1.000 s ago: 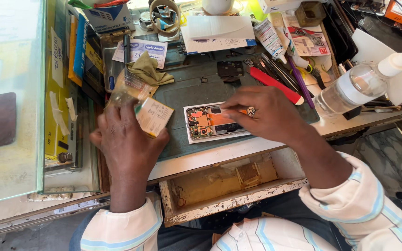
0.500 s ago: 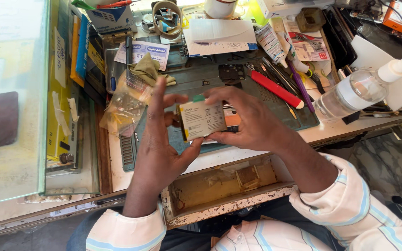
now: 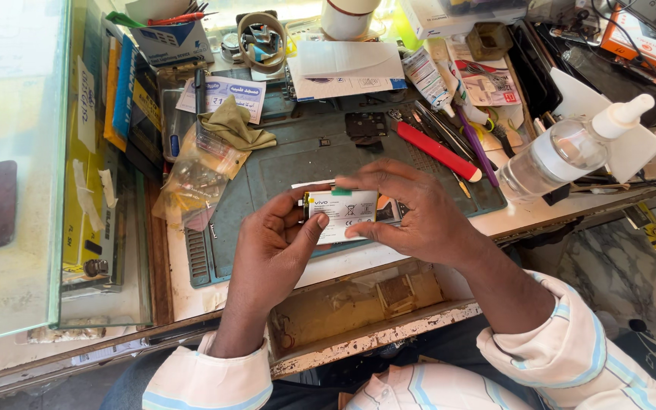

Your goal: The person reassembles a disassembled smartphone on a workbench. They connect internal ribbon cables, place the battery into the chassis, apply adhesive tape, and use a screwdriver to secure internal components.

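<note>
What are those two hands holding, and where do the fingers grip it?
A flat white phone battery, pinched by its short ends: left hand at the left end, right hand at the right.

Single head-worn view, steeply down and close over the workbench (image 3: pixel 191 296), probably slightly tilted.

Both your forearms reach forward from striped white-and-blue cuffs and angle inward until the hands meet in front of you. Your left hand (image 3: pixel 271 247) lies palm toward you, its thumb stretched to the right and its fingers (image 3: pixel 286 209) curled up behind. Your right hand (image 3: pixel 415 216) arches over from the other side, back upward, with its fingers (image 3: pixel 366 184) spread and bent down to the left and its thumb tucked beneath. The fingertips of the two hands sit just beside each other.
</note>
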